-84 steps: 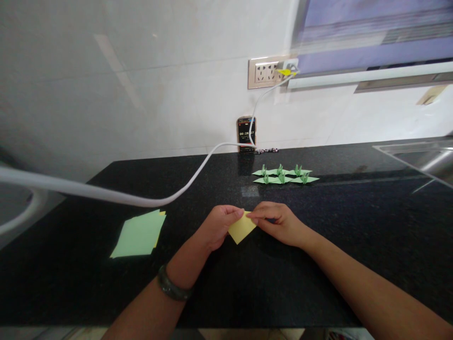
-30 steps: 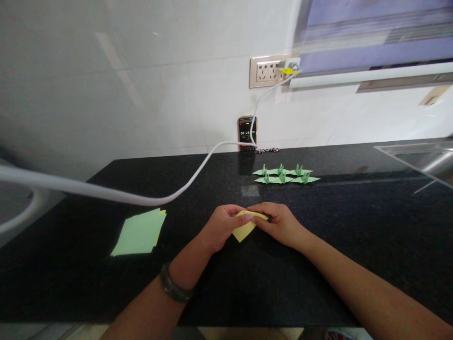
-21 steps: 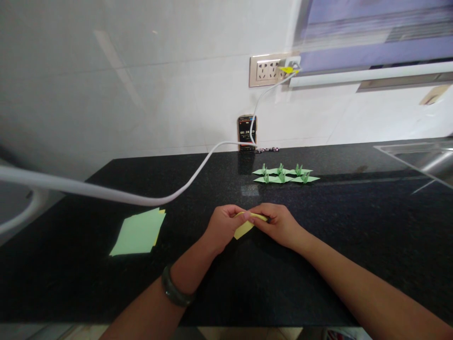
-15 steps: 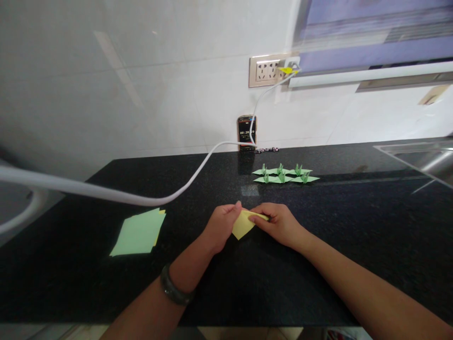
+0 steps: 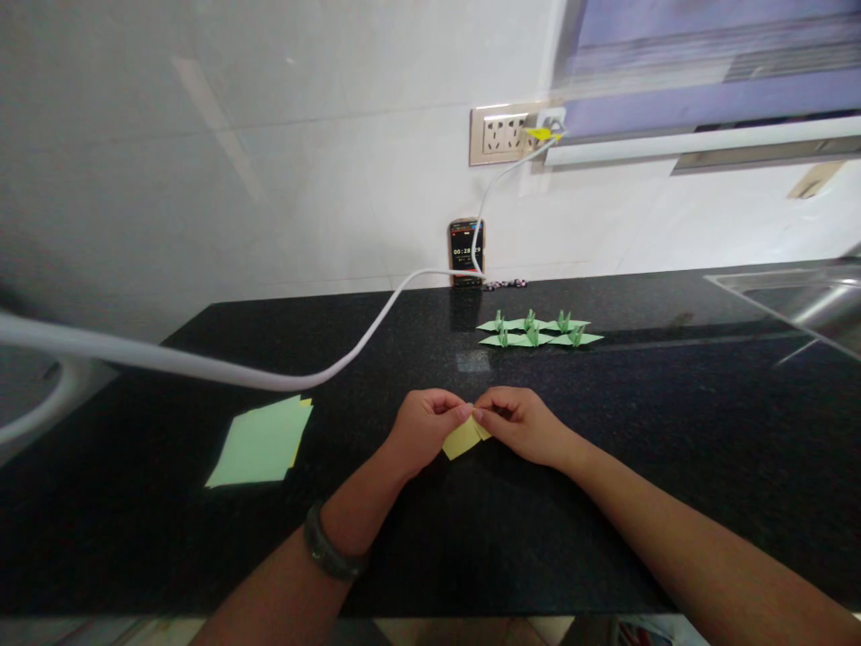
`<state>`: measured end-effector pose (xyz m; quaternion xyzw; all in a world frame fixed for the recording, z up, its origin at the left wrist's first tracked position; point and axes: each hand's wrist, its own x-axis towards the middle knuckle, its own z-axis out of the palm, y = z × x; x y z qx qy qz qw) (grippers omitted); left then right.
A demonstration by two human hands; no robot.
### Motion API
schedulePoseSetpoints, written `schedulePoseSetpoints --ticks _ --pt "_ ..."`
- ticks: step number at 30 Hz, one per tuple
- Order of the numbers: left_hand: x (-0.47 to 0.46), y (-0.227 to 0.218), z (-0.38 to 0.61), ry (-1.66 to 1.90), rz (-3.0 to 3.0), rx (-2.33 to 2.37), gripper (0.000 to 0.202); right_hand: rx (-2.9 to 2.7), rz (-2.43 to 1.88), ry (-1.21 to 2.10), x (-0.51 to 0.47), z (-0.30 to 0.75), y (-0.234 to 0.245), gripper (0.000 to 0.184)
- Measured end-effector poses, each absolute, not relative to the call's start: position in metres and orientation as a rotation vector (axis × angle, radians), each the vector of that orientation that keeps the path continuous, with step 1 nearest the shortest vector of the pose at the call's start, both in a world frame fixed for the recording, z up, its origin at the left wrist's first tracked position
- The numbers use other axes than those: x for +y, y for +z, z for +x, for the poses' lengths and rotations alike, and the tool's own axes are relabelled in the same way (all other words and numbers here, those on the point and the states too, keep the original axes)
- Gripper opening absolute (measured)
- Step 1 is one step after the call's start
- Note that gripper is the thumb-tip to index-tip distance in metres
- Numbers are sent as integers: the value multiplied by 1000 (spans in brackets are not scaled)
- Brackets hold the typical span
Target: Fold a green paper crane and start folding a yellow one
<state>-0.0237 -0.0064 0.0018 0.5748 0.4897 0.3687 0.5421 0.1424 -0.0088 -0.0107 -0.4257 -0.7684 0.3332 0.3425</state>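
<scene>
A small folded sheet of yellow paper is pinched between both hands over the black countertop. My left hand grips its upper left side with thumb and fingers closed. My right hand pinches it from the right, its thumb tip close to the left thumb at the top edge. A fold line and a flap show on the paper's right part; the fingers hide its upper edge. Beyond the hands stand several green paper cranes in two rows, wings touching or nearly so.
A stack of green and yellow paper sheets lies on the left of the countertop. A white cable crosses the view from the left to the wall socket. A phone showing a timer leans on the wall. A sink edge is at right.
My right hand has moved slightly left, bringing its thumb beside the left one at the top of the paper. The yellow paper's right part is now folded over toward me.
</scene>
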Motion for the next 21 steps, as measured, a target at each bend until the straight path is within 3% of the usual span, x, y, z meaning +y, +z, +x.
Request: schedulePoseSetpoints --ticks 15,21 --pt "6 4 -39 1068 1133 1136 23 -1885 -1190 897 1 160 -2 18" --pt "4 1 -35 1086 1038 1071 22 -1653 -1163 1186 -1 152 -3 24"
